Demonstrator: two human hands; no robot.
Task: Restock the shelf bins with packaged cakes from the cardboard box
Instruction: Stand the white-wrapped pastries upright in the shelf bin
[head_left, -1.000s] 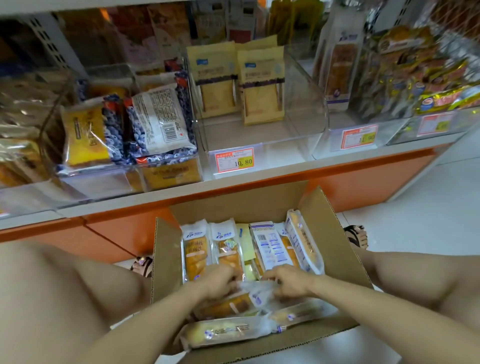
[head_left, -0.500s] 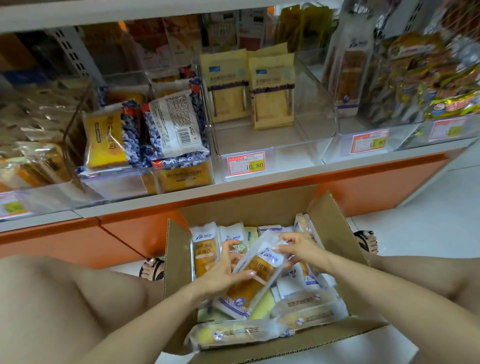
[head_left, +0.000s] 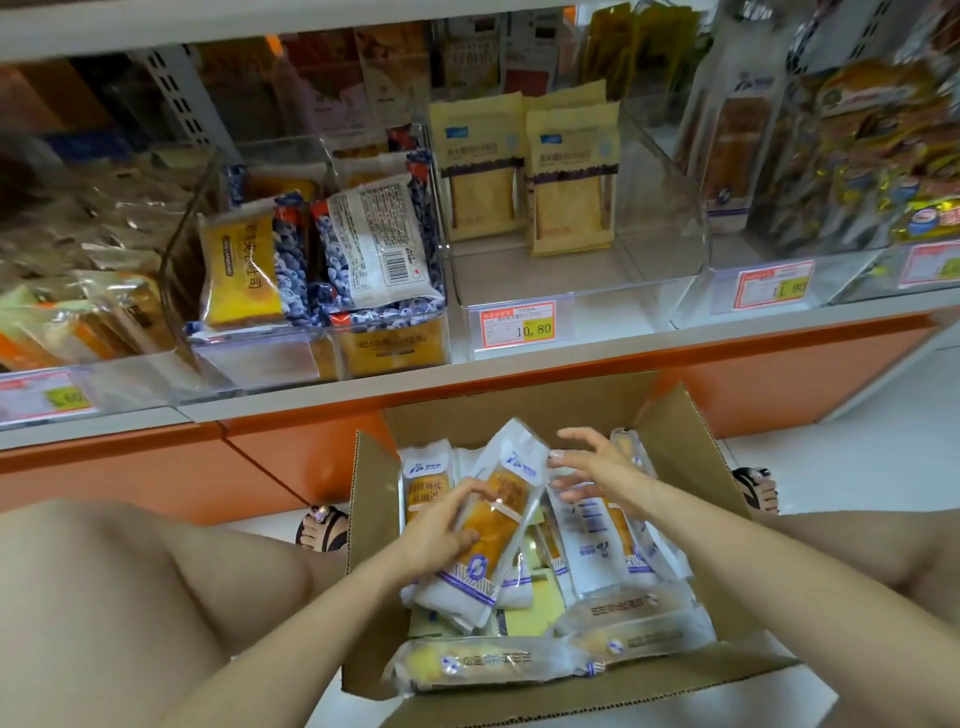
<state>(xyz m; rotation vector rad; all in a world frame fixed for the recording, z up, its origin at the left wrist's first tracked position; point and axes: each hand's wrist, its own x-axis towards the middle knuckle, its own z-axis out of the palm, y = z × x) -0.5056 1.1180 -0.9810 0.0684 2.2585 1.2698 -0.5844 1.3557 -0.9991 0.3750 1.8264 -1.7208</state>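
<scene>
The left hand (head_left: 441, 530) grips one cake (head_left: 498, 519), lifted above the box (head_left: 691, 436). The right hand (head_left: 597, 467) hovers beside it, fingers spread, holding nothing. Many cakes lie in the box and the bin (head_left: 623, 312) above is almost bare, so restocking seems only begun.

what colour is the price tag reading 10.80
The tag is white with a red border and a yellow patch behind the price. It shows in the head view, the only one.
</scene>
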